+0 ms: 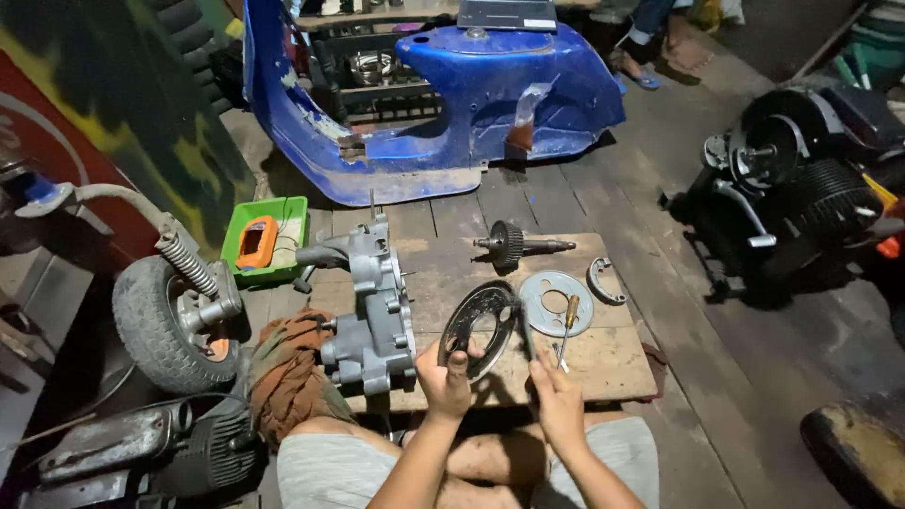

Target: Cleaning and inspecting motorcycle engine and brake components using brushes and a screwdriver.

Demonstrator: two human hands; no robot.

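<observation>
Blue scooter body shell point(452, 104) lies at the back on the plank floor, a black engine point(801, 188) far right, a wheel with fork and spring point(174, 316) at left. A low wooden board point(603, 363) sits in front of the person's knees, grey engine casing point(372, 306) standing on its left part (rag point(287, 372) bunched against it). Left hand point(445, 379) clamps the lower rim of a dark round backing plate point(479, 325), held tilted just above the board. Right hand point(558, 401) pinches a thin tool point(524, 325) whose tip meets the plate's right edge. A flat silver disc point(554, 302), screwdriver point(567, 325), geared shaft point(518, 245) and curved shoe point(606, 280) lie beside. Looks like mid-work on the plate; next calls for steady support and careful tool pressure.
</observation>
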